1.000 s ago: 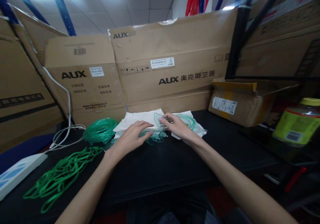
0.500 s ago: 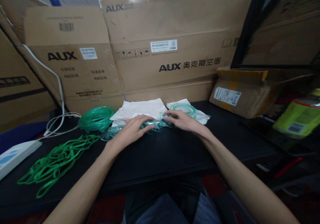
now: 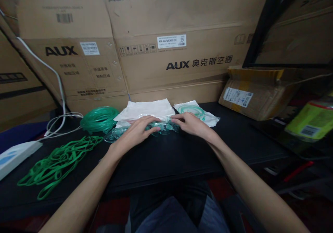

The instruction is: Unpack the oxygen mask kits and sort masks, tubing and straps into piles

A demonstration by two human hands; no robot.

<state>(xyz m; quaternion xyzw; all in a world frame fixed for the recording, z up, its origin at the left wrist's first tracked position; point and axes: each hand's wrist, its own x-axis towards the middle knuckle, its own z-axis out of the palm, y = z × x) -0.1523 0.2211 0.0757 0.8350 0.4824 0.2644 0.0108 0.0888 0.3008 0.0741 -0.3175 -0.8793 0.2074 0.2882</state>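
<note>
A row of clear green moulded plastic pieces, mask-like in form, lies along the middle of the black table. My left hand rests over the row's left part, fingers stretched forward and thumb apart. At the right end, my right hand has its thumb and fingers closed on one of the green plastic pieces; the fingertips partly hide it. Just behind the row is a white packet stack. Right of it, a clear bag with a coiled pale green tube lies flat.
Left on the table are a coil of green tubing, a tangle of green elastic straps, a white power strip and its cable. Large cardboard panels stand behind. An open carton and a yellow-green labelled bottle are at right.
The camera view has tilted slightly downward. My right hand's thumb and fingers have shifted a little at the row's right end; my left hand stays over the pieces.
</note>
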